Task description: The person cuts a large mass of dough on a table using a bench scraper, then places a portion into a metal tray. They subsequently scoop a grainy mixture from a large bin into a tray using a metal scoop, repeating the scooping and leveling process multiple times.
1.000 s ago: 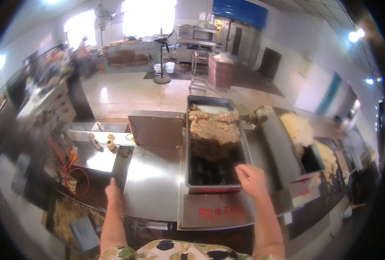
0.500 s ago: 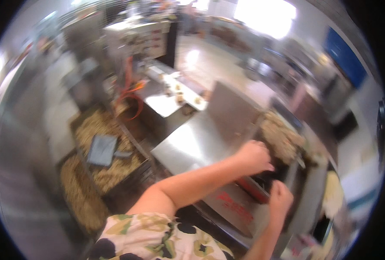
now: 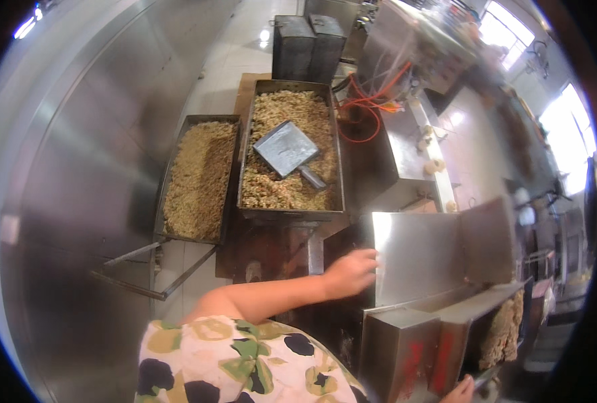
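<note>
My left hand [image 3: 352, 274] is at the near left edge of a shiny steel sheet [image 3: 419, 252], its fingers curled in. Whatever those fingers hold, if anything, is hidden. Low at the bottom edge shows only part of my right hand [image 3: 461, 391], fingers drawn together beside a thin grey metal edge; I cannot make out what is in them. Just beyond it, a brown crumbly mass [image 3: 503, 332] lies in the steel machine [image 3: 399, 342] with red markings. To the left, a deep metal tray [image 3: 340, 181] holds chopped, nut-like crumbs, with a square metal scoop [image 3: 286, 149] resting on top.
A second, narrower tray [image 3: 228, 195] of finer crumbs sits left of it, beside a metal handle frame [image 3: 157, 293]. Dark metal bins [image 3: 293, 50] stand behind. An orange hose [image 3: 379, 104] loops near a steel box. A steel wall [image 3: 77, 201] runs along the left.
The view has swung left, bringing the trays to the middle. My hands have parted: the left is now by the steel sheet's edge, the right is mostly out of view.
</note>
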`<action>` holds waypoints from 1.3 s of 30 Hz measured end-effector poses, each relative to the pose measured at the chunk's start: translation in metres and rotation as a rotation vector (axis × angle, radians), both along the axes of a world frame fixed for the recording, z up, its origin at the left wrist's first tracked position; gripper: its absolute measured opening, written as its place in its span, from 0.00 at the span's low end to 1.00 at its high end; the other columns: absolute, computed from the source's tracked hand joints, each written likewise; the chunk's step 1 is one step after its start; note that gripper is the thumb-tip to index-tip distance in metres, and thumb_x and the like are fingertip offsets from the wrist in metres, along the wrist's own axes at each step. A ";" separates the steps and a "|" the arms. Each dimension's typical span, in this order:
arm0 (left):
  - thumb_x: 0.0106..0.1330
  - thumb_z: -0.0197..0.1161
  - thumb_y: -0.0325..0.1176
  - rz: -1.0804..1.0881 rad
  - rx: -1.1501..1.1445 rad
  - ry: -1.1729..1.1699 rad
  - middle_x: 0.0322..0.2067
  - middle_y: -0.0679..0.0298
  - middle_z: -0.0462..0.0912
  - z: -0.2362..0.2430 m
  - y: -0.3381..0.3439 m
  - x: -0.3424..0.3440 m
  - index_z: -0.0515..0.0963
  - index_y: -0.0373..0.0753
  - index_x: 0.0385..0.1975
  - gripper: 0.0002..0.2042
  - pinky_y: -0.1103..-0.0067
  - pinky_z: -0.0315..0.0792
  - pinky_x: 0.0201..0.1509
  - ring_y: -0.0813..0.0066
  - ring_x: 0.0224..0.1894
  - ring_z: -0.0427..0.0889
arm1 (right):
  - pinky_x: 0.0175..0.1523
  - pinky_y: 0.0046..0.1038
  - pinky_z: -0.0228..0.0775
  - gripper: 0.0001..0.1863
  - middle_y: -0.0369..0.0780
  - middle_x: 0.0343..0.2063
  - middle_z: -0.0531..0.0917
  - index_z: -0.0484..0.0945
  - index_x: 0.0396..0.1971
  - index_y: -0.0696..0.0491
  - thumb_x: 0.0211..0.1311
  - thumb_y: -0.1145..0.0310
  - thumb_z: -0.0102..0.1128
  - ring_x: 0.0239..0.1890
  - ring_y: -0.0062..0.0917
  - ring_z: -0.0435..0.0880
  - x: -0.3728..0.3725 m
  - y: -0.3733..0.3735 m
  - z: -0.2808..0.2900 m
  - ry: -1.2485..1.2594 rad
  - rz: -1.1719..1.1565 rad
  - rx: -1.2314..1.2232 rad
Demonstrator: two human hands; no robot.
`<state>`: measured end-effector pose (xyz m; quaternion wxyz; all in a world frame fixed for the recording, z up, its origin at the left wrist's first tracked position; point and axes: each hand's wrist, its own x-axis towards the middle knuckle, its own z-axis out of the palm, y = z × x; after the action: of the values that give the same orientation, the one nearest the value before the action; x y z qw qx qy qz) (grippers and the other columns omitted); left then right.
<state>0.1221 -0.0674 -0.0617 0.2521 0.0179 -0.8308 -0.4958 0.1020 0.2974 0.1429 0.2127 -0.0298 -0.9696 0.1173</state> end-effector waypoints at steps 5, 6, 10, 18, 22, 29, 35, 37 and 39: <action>0.62 0.60 0.30 0.353 0.052 -0.235 0.47 0.53 0.79 -0.087 -0.103 0.105 0.80 0.35 0.42 0.11 0.69 0.71 0.58 0.55 0.52 0.78 | 0.42 0.34 0.76 0.13 0.45 0.35 0.86 0.85 0.41 0.49 0.66 0.59 0.57 0.35 0.36 0.85 -0.006 -0.032 0.003 0.267 -0.020 0.298; 0.62 0.57 0.32 0.395 0.128 -0.354 0.47 0.52 0.80 -0.092 -0.124 0.124 0.80 0.35 0.43 0.12 0.70 0.71 0.57 0.55 0.51 0.78 | 0.43 0.34 0.76 0.14 0.47 0.37 0.86 0.85 0.41 0.50 0.65 0.58 0.59 0.37 0.37 0.85 -0.004 -0.060 0.007 0.281 0.038 0.192; 0.64 0.57 0.34 0.552 0.345 -0.590 0.46 0.54 0.82 -0.105 -0.187 0.178 0.80 0.37 0.46 0.14 0.72 0.73 0.55 0.61 0.49 0.81 | 0.47 0.27 0.74 0.10 0.44 0.35 0.83 0.78 0.44 0.62 0.68 0.76 0.50 0.37 0.27 0.82 -0.011 -0.178 -0.019 0.084 0.315 -0.578; 0.67 0.58 0.30 0.568 0.789 -0.516 0.45 0.60 0.82 -0.149 -0.265 0.184 0.76 0.32 0.50 0.14 0.78 0.73 0.53 0.74 0.47 0.80 | 0.41 0.31 0.75 0.06 0.47 0.34 0.83 0.80 0.36 0.59 0.59 0.76 0.60 0.35 0.38 0.83 -0.047 -0.418 -0.122 -0.328 1.077 -0.386; 0.67 0.58 0.28 0.554 0.937 -0.587 0.45 0.60 0.81 -0.137 -0.296 0.163 0.74 0.32 0.52 0.15 0.79 0.73 0.51 0.76 0.45 0.79 | 0.48 0.35 0.73 0.11 0.46 0.39 0.82 0.80 0.40 0.56 0.55 0.72 0.62 0.43 0.41 0.81 -0.087 -0.478 -0.249 -0.528 1.034 -0.372; 0.67 0.59 0.36 0.623 1.035 -0.739 0.48 0.63 0.80 -0.144 -0.361 0.096 0.68 0.35 0.59 0.23 0.77 0.70 0.50 0.76 0.47 0.79 | 0.55 0.41 0.71 0.25 0.45 0.55 0.73 0.71 0.53 0.52 0.51 0.74 0.60 0.53 0.46 0.75 -0.161 -0.593 -0.402 -0.590 0.980 -0.018; 0.66 0.60 0.45 0.760 1.115 -0.791 0.56 0.55 0.73 -0.213 -0.426 -0.016 0.67 0.33 0.59 0.27 0.69 0.68 0.53 0.65 0.59 0.71 | 0.50 0.43 0.72 0.27 0.47 0.47 0.73 0.69 0.51 0.55 0.47 0.73 0.63 0.49 0.45 0.75 -0.211 -0.639 -0.482 -0.700 1.097 0.284; 0.66 0.61 0.46 0.736 1.212 -0.864 0.54 0.54 0.74 -0.228 -0.446 -0.047 0.67 0.32 0.57 0.27 0.68 0.68 0.52 0.64 0.59 0.70 | 0.49 0.43 0.73 0.28 0.46 0.44 0.73 0.68 0.51 0.55 0.46 0.74 0.63 0.47 0.44 0.76 -0.218 -0.643 -0.487 -0.674 1.157 0.334; 0.61 0.62 0.36 0.930 1.182 -0.779 0.43 0.53 0.78 -0.254 -0.448 -0.067 0.72 0.28 0.48 0.20 0.69 0.70 0.45 0.62 0.46 0.77 | 0.49 0.41 0.74 0.29 0.47 0.49 0.73 0.67 0.53 0.55 0.47 0.73 0.62 0.51 0.43 0.75 -0.222 -0.643 -0.492 -0.705 1.171 0.357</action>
<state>0.0550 -0.5155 -0.3154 0.0753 0.6563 -0.3706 -0.6529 -0.1197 -0.3455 -0.3487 -0.2103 0.4958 -0.8419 0.0352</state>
